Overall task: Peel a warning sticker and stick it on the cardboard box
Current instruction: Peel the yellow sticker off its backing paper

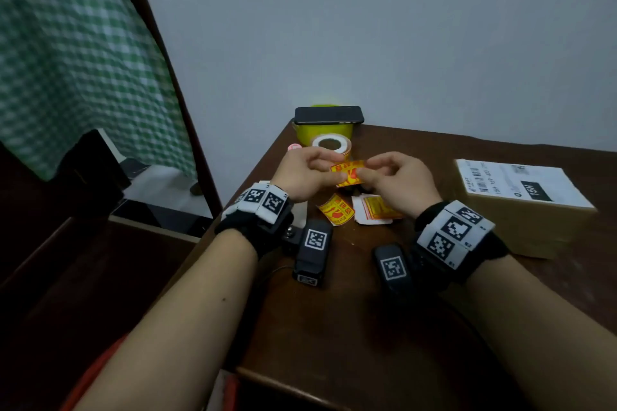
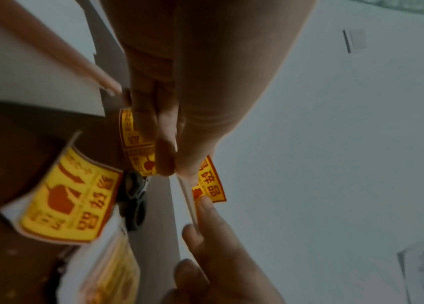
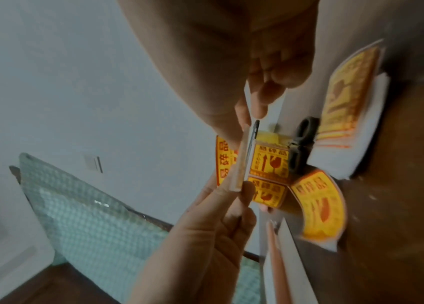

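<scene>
Both hands hold one yellow and red warning sticker (image 1: 349, 173) above the dark table, in front of the sticker roll (image 1: 332, 145). My left hand (image 1: 329, 170) pinches its left end between thumb and fingers. My right hand (image 1: 365, 174) pinches its right end. In the left wrist view the sticker (image 2: 209, 185) stands a little off a white backing strip (image 2: 187, 202) seen edge-on, between my left hand (image 2: 177, 168) and the right fingers (image 2: 205, 214). The right wrist view shows the same sticker (image 3: 222, 162). The cardboard box (image 1: 521, 220), with a white shipping label on top, stands at the right.
A loose sticker (image 1: 336, 210) and a small stack of sticker sheets (image 1: 377, 208) lie on the table under my hands, beside a small black tool (image 2: 134, 201). A yellow bowl (image 1: 320, 133) with a phone (image 1: 329, 115) on it stands at the back. The table edge (image 1: 253, 177) runs on the left.
</scene>
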